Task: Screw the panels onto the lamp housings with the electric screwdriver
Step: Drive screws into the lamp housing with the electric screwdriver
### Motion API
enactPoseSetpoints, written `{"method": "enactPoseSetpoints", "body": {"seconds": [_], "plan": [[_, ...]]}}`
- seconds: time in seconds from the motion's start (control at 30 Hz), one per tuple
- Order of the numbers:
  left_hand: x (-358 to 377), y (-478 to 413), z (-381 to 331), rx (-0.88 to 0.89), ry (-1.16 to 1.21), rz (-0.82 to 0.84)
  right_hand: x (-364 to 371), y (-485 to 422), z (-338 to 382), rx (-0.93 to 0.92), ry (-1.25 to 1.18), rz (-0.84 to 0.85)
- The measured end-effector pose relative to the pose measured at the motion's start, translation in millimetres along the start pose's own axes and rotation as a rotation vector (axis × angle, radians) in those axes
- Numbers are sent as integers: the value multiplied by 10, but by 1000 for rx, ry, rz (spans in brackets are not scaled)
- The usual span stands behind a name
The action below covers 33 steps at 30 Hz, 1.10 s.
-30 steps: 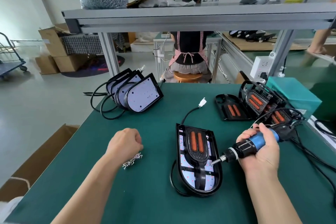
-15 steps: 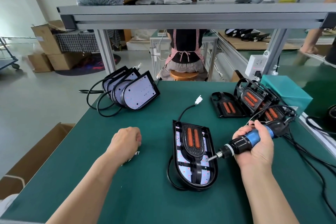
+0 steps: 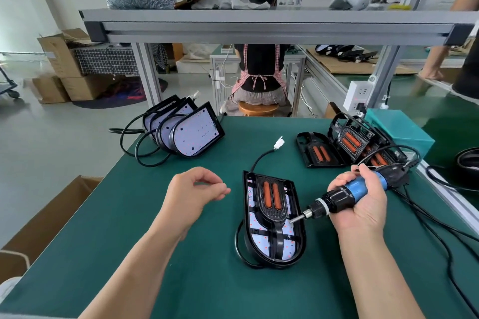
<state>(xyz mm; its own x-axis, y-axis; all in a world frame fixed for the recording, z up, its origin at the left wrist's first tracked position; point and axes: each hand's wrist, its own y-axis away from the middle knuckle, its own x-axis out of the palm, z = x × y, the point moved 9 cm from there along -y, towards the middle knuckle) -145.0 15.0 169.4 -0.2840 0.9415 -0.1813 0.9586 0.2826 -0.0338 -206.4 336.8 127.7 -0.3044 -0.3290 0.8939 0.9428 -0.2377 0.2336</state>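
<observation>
One hand around the electric screwdriver

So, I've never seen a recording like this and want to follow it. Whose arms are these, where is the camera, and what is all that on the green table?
There is no robot here. The view comes from one camera worn on a person's head, looking down at their own arms. The right hand holds an electric screwdriver. Its bit points at the black panel with orange strips, which lies in the lamp housing in front. The left hand hovers over the green table with its fingertips drawn together. Whether it pinches a screw is too small to tell. At the far left, more housings with white boards lean together. At the far right, spare panels lie beside a teal box.
</observation>
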Motion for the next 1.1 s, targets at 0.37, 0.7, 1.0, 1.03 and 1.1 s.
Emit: {"method": "enactPoseSetpoints", "body": {"seconds": [0.37,0.7,1.0,1.03,1.1], "plan": [[593,391,-27,-197,427,209,516,384,79,-81,-18,28],[751,570,-2,-315,670,311,806,611,122,-204,69,94],[831,664,79,-354,795,246,763,642,109,-223,98,70],[832,675,87,-346,812,218,754,643,117,-231,102,55],[834,703,102,-322,836,156,740,647,135,-254,124,31]]}}
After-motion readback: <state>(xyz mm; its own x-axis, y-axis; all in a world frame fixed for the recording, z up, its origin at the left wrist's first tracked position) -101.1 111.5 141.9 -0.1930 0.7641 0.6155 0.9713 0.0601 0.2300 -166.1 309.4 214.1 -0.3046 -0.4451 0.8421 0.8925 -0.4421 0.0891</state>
